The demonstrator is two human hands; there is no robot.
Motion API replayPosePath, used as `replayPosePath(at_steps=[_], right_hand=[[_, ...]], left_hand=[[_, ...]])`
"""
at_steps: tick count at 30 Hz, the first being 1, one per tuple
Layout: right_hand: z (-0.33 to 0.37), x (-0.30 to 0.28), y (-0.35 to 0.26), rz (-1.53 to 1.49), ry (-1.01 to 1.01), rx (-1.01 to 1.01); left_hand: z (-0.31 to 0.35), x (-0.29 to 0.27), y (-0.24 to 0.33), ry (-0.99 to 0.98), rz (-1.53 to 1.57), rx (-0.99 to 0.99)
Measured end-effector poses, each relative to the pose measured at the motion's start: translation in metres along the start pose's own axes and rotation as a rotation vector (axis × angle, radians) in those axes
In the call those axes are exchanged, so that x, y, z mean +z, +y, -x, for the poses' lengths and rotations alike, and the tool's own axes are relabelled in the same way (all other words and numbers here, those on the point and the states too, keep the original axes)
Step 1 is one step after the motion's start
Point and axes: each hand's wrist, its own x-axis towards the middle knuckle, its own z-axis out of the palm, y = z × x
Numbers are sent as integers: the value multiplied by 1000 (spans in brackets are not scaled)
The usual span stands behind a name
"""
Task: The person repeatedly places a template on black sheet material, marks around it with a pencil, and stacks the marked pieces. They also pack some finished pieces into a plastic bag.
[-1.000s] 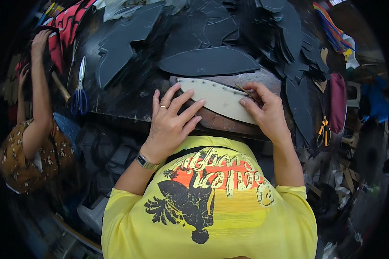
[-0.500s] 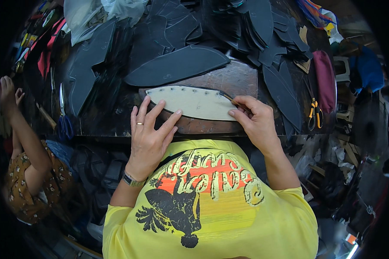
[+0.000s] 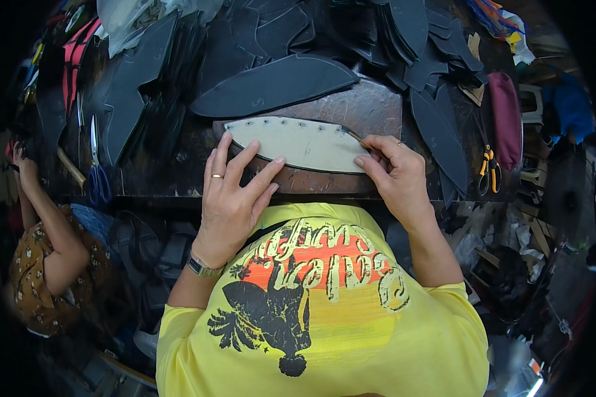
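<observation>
A cream leaf-shaped pattern piece (image 3: pixel 291 147) with dark marks along its far edge lies on a dark piece of like shape, whose rim shows around it. My left hand (image 3: pixel 237 188) presses its spread fingertips onto the pattern's left part and near edge. At the far right edge of the pattern, my right hand (image 3: pixel 396 165) pinches a thin brown pen-like tool (image 3: pixel 356 136), its dark tip touching that edge. The tool's exact kind is unclear. Both pieces rest on a worn brown board (image 3: pixel 371 109).
Beyond the board lie a large dark cut piece (image 3: pixel 271 86) and stacks of similar dark pieces (image 3: pixel 134 92). Blue-handled scissors (image 3: pixel 98 178) lie left; orange-and-black cutters (image 3: pixel 488 172) and a maroon roll (image 3: pixel 504 122) lie right. A co-worker's arm (image 3: pixel 56 231) is at far left.
The view has shifted slightly, so the table sits a little higher. My hands and the tool hold nearly the same places on the pattern. The co-worker's hands have moved.
</observation>
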Motion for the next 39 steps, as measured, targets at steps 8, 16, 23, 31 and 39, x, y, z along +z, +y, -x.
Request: replayPosePath(at_steps=[8,16,23,31,39], right_hand=[[2,6,2,11,48,-40],[2,7,2,38,45,-77],[4,7,3,35,63,-125],[17,-9,8,13,9,-93],[23,-9,17,-56,-17,-73]], left_hand=[[-2,-7,10,-78,-62,1],[-7,-11,21,-233,-118,-16],[-13,-18,30,-376,-176,5],[-22,-20,33,-401,-279,36],[-29,-20,44,-480,-409,26]])
